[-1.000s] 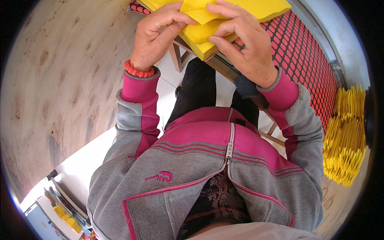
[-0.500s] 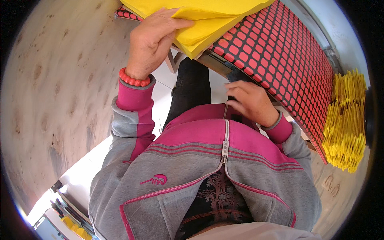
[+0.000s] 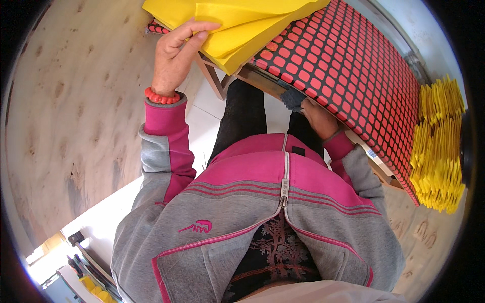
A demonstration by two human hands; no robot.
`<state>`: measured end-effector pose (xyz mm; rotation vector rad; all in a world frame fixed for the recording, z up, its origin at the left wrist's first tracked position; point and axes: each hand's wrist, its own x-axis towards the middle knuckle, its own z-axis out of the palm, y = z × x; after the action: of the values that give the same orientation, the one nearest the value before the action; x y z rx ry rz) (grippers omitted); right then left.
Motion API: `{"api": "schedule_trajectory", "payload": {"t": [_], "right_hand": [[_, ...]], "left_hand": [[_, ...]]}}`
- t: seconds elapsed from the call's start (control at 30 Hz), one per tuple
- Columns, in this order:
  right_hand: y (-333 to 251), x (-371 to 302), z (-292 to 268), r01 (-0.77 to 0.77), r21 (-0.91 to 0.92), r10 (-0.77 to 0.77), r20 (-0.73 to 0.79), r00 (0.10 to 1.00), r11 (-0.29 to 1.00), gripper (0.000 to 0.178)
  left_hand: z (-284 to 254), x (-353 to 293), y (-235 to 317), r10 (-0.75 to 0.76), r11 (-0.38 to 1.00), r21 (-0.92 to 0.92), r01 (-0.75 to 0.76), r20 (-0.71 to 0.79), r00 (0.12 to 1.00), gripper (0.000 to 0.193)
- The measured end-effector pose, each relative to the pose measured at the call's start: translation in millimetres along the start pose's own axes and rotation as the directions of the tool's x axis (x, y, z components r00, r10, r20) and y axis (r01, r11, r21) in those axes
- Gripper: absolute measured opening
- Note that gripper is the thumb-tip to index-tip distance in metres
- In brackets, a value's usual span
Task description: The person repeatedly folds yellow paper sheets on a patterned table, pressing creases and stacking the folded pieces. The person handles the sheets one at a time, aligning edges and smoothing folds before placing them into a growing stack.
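A: What's chgd?

B: R hand [image 3: 321, 121] has dropped from the yellow sheets [image 3: 262, 25] to the dk cloth [image 3: 293, 98] under the table [image 3: 323, 65] edge; can't tell its grip. So only L hand [image 3: 174, 53] tends them.

A: L hand?

B: Fingers bent at the lifted edge, thumb nr index; can't tell if pinching.

A: Sheets?

B: On the table's near L corner, overhanging. Bright, matte, top layer loosely raised w/ a soft fold.
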<state>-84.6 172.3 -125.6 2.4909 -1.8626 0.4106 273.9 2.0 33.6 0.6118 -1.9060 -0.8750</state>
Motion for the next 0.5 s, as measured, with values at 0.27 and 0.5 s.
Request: {"api": "schedule_trajectory", "payload": {"t": [0.27,0.5], "right_hand": [[-64.6,13.3,-54.7,0.007,-0.065,0.006,0.196,0.981,0.998,0.025],[-116.9,99.6,-147.4,0.428,0.225,-0.322,-0.388,0.864,0.875,0.017]], "left_hand": [[-3.2,-0.9,-1.5,0.019,0.998,-0.054,-0.017,0.035,0.999,0.021],[-6.3,-0.6,-9.4,0.072,0.997,-0.042,-0.069,0.07,0.995,0.02]]}}
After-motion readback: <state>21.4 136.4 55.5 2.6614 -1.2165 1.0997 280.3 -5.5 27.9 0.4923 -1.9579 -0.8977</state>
